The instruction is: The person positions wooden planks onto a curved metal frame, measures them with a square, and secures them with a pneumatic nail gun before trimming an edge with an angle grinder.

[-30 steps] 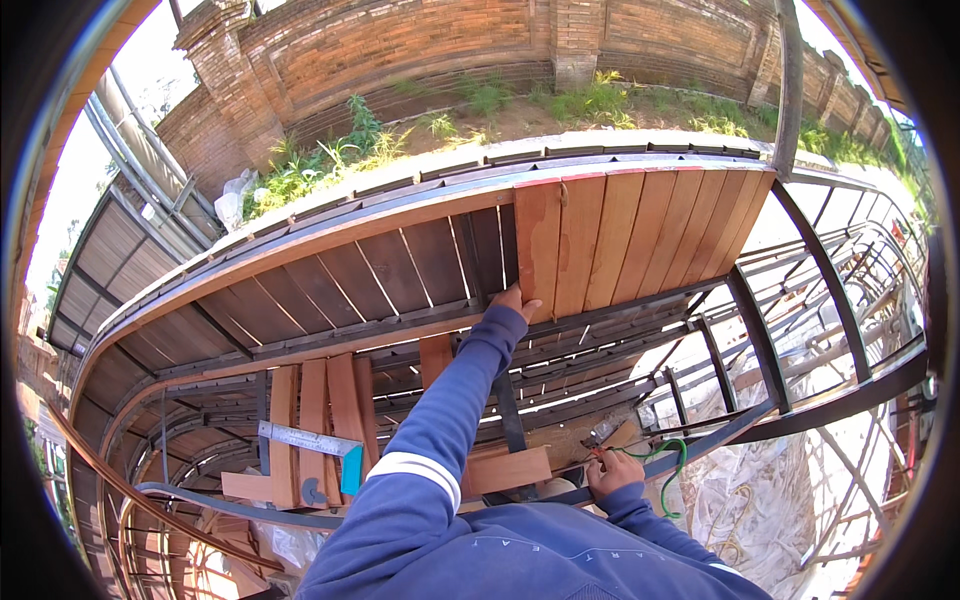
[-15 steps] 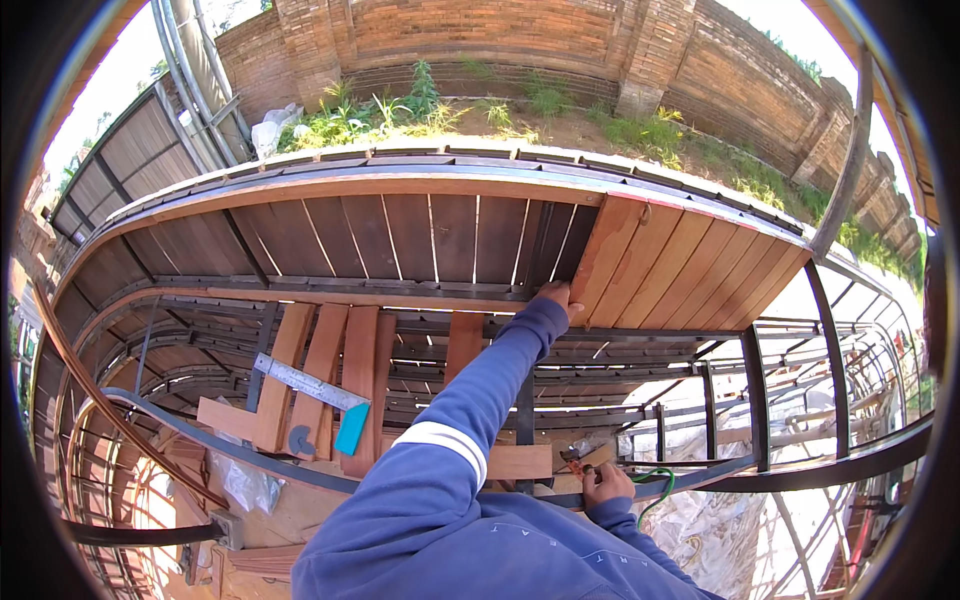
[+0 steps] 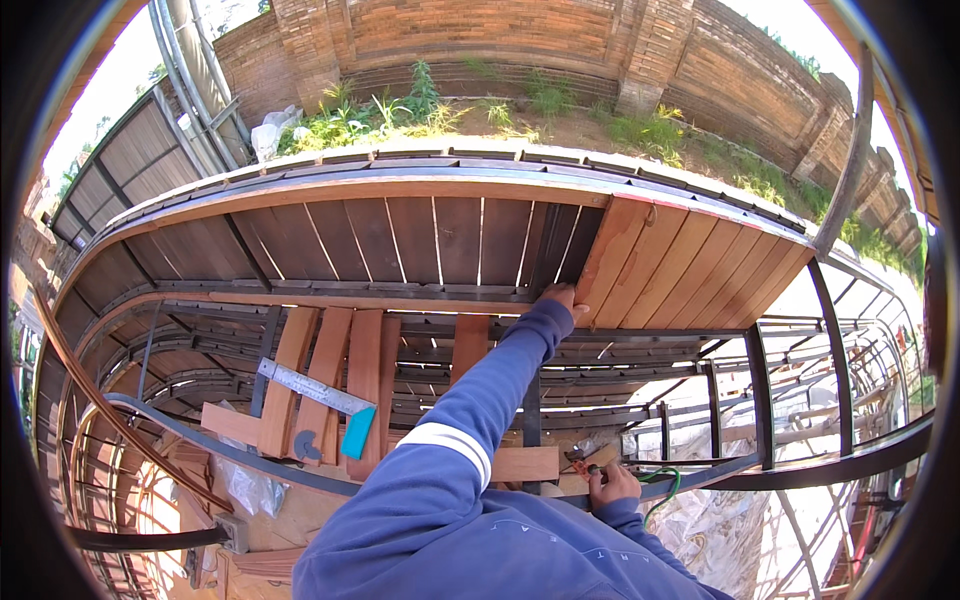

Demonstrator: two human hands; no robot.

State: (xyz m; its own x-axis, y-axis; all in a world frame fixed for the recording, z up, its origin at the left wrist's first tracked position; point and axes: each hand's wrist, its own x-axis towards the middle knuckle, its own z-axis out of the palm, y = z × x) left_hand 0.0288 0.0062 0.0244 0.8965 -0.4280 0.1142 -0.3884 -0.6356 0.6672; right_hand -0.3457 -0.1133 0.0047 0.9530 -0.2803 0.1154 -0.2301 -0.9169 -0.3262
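Note:
My left hand [image 3: 562,296] is at the lower end of the leftmost wooden plank [image 3: 612,255] in a fitted row, its fingers closed against the plank's edge. Part of that hand is hidden by my blue sleeve. Lower down, beside the curved metal rail, my right hand [image 3: 614,486] is closed around a small tool [image 3: 580,464] with dark and orange-red parts, whose kind I cannot make out. A green cord [image 3: 676,486] loops next to this hand.
Several loose planks [image 3: 327,370] lie across the frame to the left, with a try square [image 3: 318,388] with a teal handle and a grey curved piece [image 3: 306,446] on them. Dark metal posts [image 3: 757,400] stand at right. Beyond is a brick wall [image 3: 480,45].
The view has shifted slightly, so the scene sits a little further right. Both hands stay in the same places, with no visible change in their hold.

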